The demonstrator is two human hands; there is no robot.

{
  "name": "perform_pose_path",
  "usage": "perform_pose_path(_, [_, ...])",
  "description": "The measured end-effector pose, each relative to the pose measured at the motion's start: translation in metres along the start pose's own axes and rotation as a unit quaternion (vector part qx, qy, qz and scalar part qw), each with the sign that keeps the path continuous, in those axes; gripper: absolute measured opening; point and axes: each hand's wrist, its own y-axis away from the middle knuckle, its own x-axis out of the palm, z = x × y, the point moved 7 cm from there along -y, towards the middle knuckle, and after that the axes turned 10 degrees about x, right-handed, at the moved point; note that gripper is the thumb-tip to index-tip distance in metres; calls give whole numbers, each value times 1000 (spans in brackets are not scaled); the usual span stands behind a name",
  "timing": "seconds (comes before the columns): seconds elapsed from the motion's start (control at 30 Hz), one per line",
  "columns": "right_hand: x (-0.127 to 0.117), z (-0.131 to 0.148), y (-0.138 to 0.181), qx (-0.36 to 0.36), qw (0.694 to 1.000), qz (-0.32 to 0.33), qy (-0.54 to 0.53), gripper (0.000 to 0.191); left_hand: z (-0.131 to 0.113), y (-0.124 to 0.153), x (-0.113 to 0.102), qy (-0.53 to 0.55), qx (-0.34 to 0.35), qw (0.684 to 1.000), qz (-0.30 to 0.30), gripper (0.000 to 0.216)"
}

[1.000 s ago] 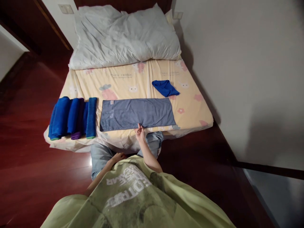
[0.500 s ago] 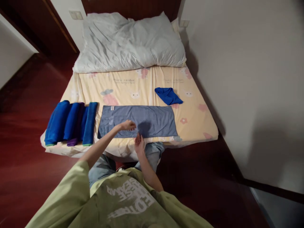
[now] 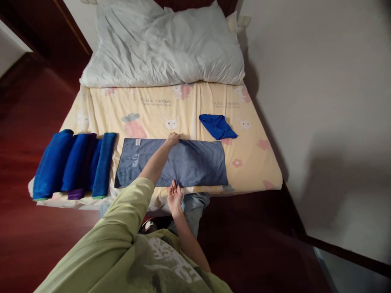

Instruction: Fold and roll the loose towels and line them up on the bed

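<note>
A grey-blue towel (image 3: 195,162) lies flat across the near part of the bed. My left hand (image 3: 173,138) reaches over it and closes on the middle of its far edge. My right hand (image 3: 174,194) pinches the middle of its near edge at the mattress side. A small crumpled blue cloth (image 3: 217,125) lies just beyond the towel's far right corner.
A row of rolled blue towels (image 3: 71,164), one purple among them, sits on the bed's left near corner. A large white pillow (image 3: 161,44) fills the bed's head. A white wall stands close on the right; dark red wooden floor (image 3: 36,244) surrounds the bed.
My left hand has risen from my lap and reached across the towel to its far edge. My right hand stays on the near edge. The view has moved closer to the bed.
</note>
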Motion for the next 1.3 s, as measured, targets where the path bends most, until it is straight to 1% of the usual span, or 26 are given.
perform_pose_path(0.13, [-1,-1,-2,-7,1000,6,10,16,8,-10,-5,16,-29,999,-3,35])
perform_pose_path(0.23, [1,1,0,-18,1000,5,22,16,12,-14,-9,41,-42,998,2,33])
perform_pose_path(0.4, [7,2,10,13,999,-3,-34,16,18,-16,-9,107,-56,992,29,33])
perform_pose_path(0.5, [10,3,15,19,999,-9,-47,15,21,-17,-10,131,-67,989,24,33])
perform_pose_path(0.57, [10,5,16,9,1000,-17,-15,12,22,-18,-10,143,-70,987,18,36])
perform_pose_path(0.63, [11,8,16,-17,999,-21,44,12,23,-19,-8,153,-71,986,14,39])
perform_pose_path(0.73, [13,12,14,-67,986,-14,150,28,25,-20,-1,160,-70,985,15,42])
perform_pose_path(0.8, [14,12,11,-86,978,-7,191,36,27,-21,5,160,-67,985,22,40])
perform_pose_path(0.87, [12,9,6,-82,977,-4,195,35,30,-20,9,161,-65,984,29,37])
perform_pose_path(0.97, [7,4,-2,-63,983,-13,173,28,33,-20,9,163,-66,984,31,33])
perform_pose_path(1.13, [3,0,-5,-47,989,-24,135,20,33,-13,-5,177,-50,983,-10,33])
perform_pose_path(1.3, [6,1,8,-53,988,-17,143,17,29,5,-24,201,-37,977,-66,38])
